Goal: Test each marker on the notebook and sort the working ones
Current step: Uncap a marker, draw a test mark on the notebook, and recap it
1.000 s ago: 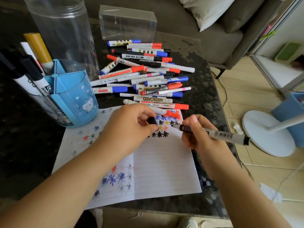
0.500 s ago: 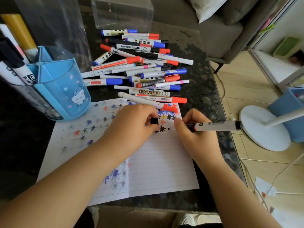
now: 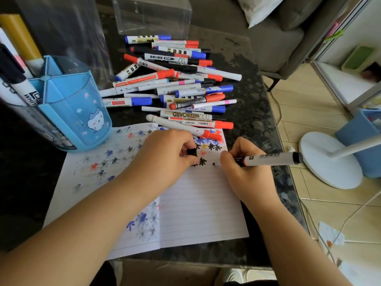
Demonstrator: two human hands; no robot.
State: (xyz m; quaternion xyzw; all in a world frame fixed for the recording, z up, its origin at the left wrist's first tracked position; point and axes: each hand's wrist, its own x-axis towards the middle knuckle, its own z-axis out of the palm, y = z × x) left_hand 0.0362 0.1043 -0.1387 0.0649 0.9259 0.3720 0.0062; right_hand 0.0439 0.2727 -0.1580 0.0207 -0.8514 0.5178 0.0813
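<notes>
An open lined notebook [image 3: 202,205] lies on the dark table, dotted with black, blue and red star marks. My right hand [image 3: 245,172] grips a white marker with a black end [image 3: 272,158], its tip down on the page beside a black star. My left hand [image 3: 165,157] rests on the notebook and pinches the marker's black cap [image 3: 192,151]. A pile of several red, blue and black capped markers [image 3: 177,83] lies just behind the notebook. A blue pen holder [image 3: 72,112] at the left holds a few markers.
A tall clear jar [image 3: 61,34] and a clear plastic box [image 3: 152,15] stand behind the pile. The table's right edge [image 3: 288,182] drops to a tiled floor with a white fan base [image 3: 327,162], a blue bin and cables. A grey sofa sits beyond.
My right hand has lowered the marker from above the page and put its tip on the paper. My left hand keeps hold of the cap on the notebook.
</notes>
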